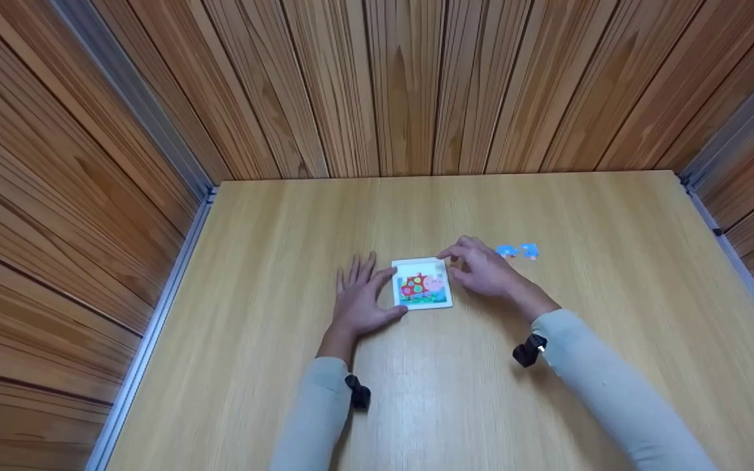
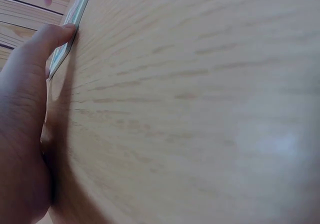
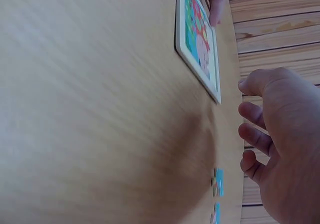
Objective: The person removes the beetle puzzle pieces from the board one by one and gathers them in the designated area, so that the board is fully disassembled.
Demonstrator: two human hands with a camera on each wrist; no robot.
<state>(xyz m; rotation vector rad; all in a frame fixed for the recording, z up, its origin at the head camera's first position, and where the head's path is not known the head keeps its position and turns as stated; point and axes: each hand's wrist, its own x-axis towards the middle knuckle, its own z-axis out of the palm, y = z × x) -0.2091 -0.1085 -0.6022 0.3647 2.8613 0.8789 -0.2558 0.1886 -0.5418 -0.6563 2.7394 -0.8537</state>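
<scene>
A small jigsaw puzzle (image 1: 423,286) in a white frame lies flat on the table, showing a pink cartoon animal and a red spotted shape. At its left side my left hand (image 1: 359,302) rests spread, with the thumb at the lower left corner and the forefinger at the left edge. My right hand (image 1: 484,269) is over the upper right corner, its forefinger reaching to the frame and the other fingers loosely bent. Nothing shows between the right thumb and fingers (image 3: 256,138) in the right wrist view.
Two blue puzzle pieces (image 1: 518,250) lie just right of my right hand. The wooden table (image 1: 272,229) meets plank walls (image 1: 403,85) at the back and sides, with grey metal rails (image 1: 174,275) along the side edges.
</scene>
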